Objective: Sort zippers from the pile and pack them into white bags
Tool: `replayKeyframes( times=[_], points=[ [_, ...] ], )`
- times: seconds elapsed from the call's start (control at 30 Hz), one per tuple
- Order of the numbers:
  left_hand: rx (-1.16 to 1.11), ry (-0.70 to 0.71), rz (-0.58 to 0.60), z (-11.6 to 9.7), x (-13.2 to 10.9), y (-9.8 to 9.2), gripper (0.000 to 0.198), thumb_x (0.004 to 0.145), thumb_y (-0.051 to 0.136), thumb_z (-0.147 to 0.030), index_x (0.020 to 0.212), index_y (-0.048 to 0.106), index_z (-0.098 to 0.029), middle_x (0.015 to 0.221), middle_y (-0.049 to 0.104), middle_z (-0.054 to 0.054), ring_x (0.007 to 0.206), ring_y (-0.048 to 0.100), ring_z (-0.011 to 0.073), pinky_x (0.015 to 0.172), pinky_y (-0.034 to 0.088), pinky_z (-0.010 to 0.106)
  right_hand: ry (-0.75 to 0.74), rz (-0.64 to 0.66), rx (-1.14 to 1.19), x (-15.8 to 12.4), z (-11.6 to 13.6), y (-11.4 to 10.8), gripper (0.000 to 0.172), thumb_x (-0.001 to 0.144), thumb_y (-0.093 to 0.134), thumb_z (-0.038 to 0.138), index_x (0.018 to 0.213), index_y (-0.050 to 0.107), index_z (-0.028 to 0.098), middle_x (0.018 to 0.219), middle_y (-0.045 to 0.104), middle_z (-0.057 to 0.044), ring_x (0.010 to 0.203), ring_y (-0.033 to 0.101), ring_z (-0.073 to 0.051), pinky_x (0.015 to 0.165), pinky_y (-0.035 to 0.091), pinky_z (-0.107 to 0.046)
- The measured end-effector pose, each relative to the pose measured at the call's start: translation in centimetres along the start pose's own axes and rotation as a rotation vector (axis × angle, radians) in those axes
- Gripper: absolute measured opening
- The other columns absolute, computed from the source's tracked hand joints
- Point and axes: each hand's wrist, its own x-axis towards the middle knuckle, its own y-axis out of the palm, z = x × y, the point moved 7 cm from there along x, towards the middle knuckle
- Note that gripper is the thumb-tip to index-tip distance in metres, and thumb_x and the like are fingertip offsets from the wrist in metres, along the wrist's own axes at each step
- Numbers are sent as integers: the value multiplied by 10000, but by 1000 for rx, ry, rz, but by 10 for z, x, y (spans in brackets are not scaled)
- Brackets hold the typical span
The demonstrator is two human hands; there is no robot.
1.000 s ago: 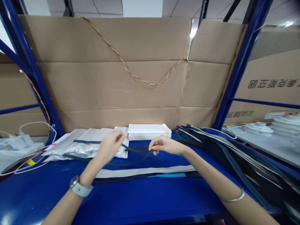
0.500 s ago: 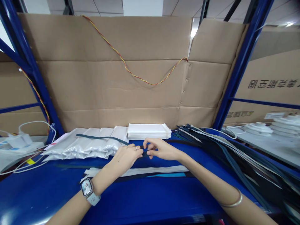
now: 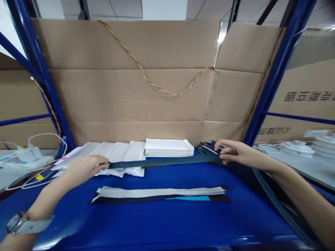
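Observation:
A long dark teal fabric strip [image 3: 162, 162] runs taut and level between my hands, above the far edge of the blue worktable [image 3: 157, 223]. My left hand [image 3: 87, 166] is shut on its left end, near the white plastic packs [image 3: 110, 152]. My right hand [image 3: 231, 152] grips the right end, just over a pile of dark strips [image 3: 209, 148]. Closer to me, a white strip [image 3: 157, 191] lies on a dark strip [image 3: 131, 199] with a turquoise patch [image 3: 188, 198], apart from both hands.
A stack of white flat pads [image 3: 169, 147] stands behind the held strip. White cables and a white device [image 3: 26, 161] lie at far left. Stacked white rings [image 3: 320, 144] sit on a grey table at right. Blue rack uprights [image 3: 269, 83] flank a cardboard backing.
My hands have moved apart, left hand leftward and right hand rightward. The strip, loose and curved between them earlier, is now pulled straight.

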Motion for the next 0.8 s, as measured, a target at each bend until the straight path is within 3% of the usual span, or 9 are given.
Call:
replayKeyframes(
  times=[0.13,0.23,0.33,0.43,0.53,0.67,0.8],
  points=[
    [-63,56,247,-12,-12,7,305,882,418,-404,746,618,-218,767,643,15,715,556,178,624,329,252,-9,48,-17,-11,-10,6,261,821,491,397,1007,509,215,675,645,-54,663,610,-176,653,427,-293],
    [-215,103,427,-23,-21,21,334,868,435,-443,710,597,-197,714,621,7,677,543,159,614,342,235,20,125,-30,-16,-22,23,225,813,498,367,985,531,226,662,642,-43,636,607,-176,633,429,-287],
    [-275,64,475,-18,-18,34,399,859,423,-475,639,586,-184,632,585,6,605,515,149,558,315,230,28,180,-83,-14,-32,39,202,755,567,337,927,586,233,717,654,-51,663,607,-184,638,436,-285],
    [-274,49,365,-20,1,34,408,853,426,-469,604,578,-183,584,554,5,551,480,141,534,283,238,-32,26,-172,7,-18,39,174,747,578,316,886,627,223,756,657,-54,687,595,-190,657,432,-290],
    [-212,128,150,-47,30,22,334,848,453,-425,656,587,-186,621,571,12,583,502,147,561,300,248,-179,-84,-177,44,21,54,175,797,521,274,888,650,199,773,662,-58,700,588,-183,672,419,-286],
    [8,224,-50,-95,60,29,218,858,459,-271,734,610,-176,737,619,52,744,554,188,652,349,277,-412,-49,-152,100,80,118,172,801,519,217,854,679,181,768,672,-51,680,581,-163,627,399,-258],
    [251,231,-141,-114,69,61,171,847,476,-178,807,641,-152,868,628,109,901,517,250,733,349,344,-510,-68,-93,139,110,181,163,755,593,214,882,692,192,721,666,-27,582,544,-128,542,361,-226]
  ],
)
